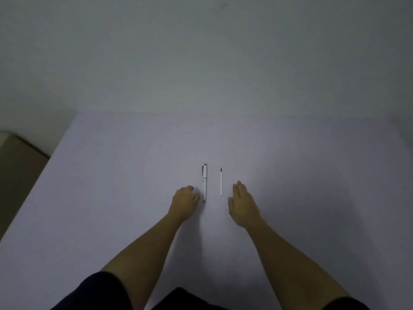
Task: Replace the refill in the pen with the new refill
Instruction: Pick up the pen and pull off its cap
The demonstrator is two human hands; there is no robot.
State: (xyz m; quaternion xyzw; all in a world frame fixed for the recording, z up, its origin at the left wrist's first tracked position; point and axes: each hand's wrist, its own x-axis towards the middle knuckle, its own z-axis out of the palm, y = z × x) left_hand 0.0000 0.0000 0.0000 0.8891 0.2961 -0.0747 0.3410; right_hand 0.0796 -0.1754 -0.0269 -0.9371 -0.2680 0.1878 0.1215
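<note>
Two bare hands flank a pen and a loose refill on a pale table.

Nearest, the left hand (185,201) is loosely curled and holds nothing, its thumb just beside the pen's near end; the right hand (242,203) lies flat, fingers extended, empty. Between them the white pen (204,182) and thin refill (221,181) lie parallel on the table (111,186), long axes running away from the person, the refill's dark tip at the far end.

Pen (204,182) and refill (221,181) on table (111,198), parallel, refill right of pen. Left hand (185,201) just left of pen's near end; right hand (242,203) right of refill.
</note>
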